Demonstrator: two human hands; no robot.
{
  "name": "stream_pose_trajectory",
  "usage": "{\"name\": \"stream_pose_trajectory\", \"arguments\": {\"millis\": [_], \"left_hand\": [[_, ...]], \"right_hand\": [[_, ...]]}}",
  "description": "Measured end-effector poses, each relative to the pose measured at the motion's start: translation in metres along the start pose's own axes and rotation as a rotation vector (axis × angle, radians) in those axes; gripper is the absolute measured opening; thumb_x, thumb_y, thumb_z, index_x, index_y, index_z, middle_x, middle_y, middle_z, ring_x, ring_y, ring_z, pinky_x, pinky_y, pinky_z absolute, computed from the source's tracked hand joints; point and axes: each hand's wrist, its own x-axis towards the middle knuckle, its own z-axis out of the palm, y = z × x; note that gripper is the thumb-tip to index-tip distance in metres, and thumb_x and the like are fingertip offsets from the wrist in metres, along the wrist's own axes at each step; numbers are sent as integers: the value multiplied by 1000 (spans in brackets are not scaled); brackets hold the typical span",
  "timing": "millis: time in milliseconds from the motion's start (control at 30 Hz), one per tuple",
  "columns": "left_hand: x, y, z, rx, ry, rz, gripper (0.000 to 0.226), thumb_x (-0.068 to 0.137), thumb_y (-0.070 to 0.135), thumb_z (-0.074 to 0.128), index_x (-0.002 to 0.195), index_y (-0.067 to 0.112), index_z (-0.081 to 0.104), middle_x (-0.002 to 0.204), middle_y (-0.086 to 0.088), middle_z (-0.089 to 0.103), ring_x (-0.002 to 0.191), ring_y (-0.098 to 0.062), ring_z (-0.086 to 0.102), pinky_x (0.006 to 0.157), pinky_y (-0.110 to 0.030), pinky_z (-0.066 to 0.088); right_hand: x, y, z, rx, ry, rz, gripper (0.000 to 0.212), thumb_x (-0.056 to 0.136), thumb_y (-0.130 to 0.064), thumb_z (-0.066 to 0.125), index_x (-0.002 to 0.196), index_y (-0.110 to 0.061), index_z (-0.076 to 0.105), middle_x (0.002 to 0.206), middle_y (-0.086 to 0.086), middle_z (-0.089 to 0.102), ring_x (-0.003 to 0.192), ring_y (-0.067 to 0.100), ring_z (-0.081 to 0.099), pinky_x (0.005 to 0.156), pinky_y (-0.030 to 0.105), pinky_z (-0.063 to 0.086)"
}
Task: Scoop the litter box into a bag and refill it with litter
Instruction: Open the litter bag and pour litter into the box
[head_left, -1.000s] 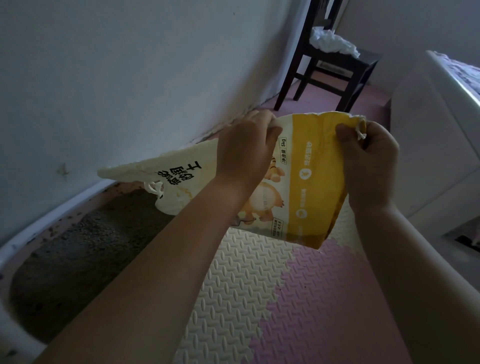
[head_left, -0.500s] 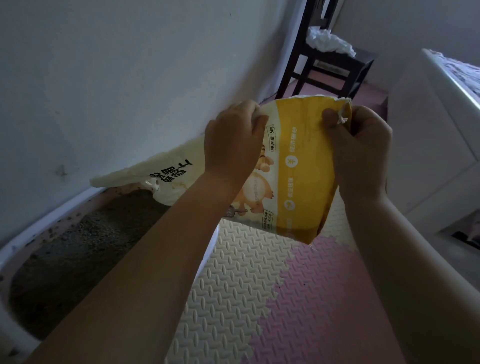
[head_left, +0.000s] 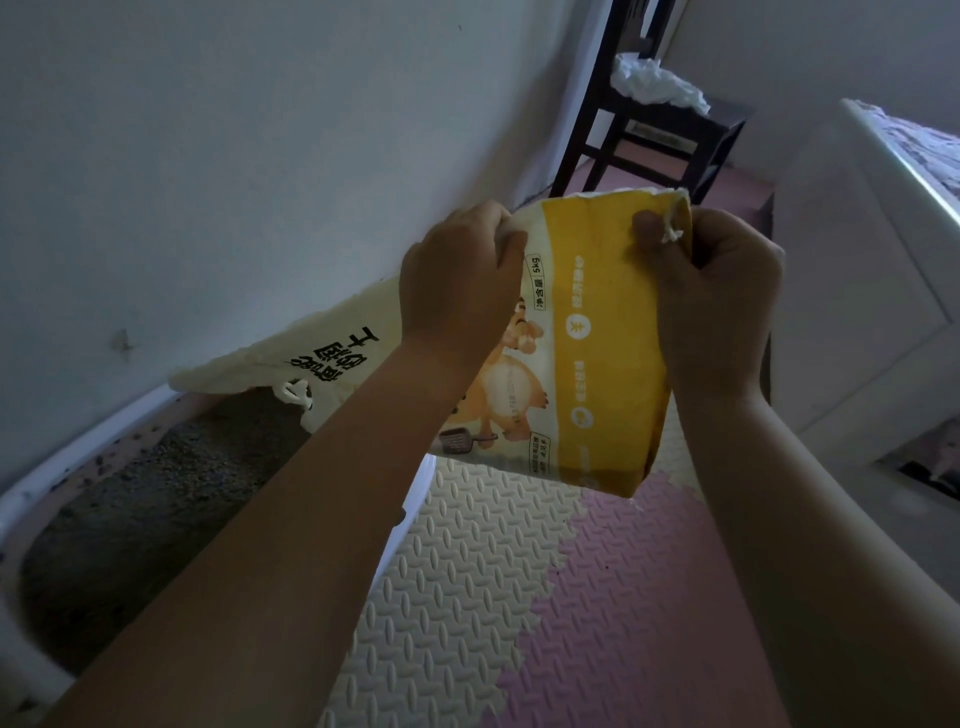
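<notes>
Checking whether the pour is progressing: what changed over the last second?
The left hand and right hand raised the closed end of the litter bag up and slightly left, so its open mouth dipped lower over the litter box. Both keep gripping that end; nothing was let go. Box, floor mat and chair stayed put.

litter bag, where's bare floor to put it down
The foam mat below the litter bag is bare, from the litter box rim across to the white furniture. The far end is crowded by the chair.
</notes>
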Motion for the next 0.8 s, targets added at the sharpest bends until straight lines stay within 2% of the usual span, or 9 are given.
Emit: {"name": "stream_pose_trajectory", "arguments": {"millis": [133,300,433,600,800], "left_hand": [[4,-5,-2,-10,-11,-10,18,94,29,48,78,20,50,74,6,51,68,-15,49,64,-30,38],[4,-2,-5,-13,17,14,20,95,31,49,79,20,48,73,9,47,67,-14,47,63,-28,34],[3,-4,-6,-14,-21,30,19,94,30,48,78,20,49,72,7,50,67,-15,48,61,-30,39],[5,-8,-11,-15,-3,14,21,94,31,48,76,20,48,64,14,40,60,-9,42,54,-23,28],[2,-10,-11,-26,-41,37,18,95,32,49,79,22,51,72,9,50,66,-10,47,55,-22,31]], "right_hand": [[4,2,2,-18,32,14,37,92,-25,63,59,-34,51,45,-20,45,47,3,37,49,20,32],[6,-2,4,-36,58,1,36,92,-27,63,59,-34,51,46,-19,46,47,3,37,49,17,31],[6,2,3,-18,50,26,41,93,-27,62,56,-32,47,44,-17,42,45,3,34,47,21,30],[10,-7,6,-31,40,14,42,93,-26,61,55,-33,45,42,-18,42,43,2,34,48,12,26],[6,-2,7,-44,66,37,40,93,-28,61,55,-32,46,42,-19,42,43,2,34,48,10,26]]}}
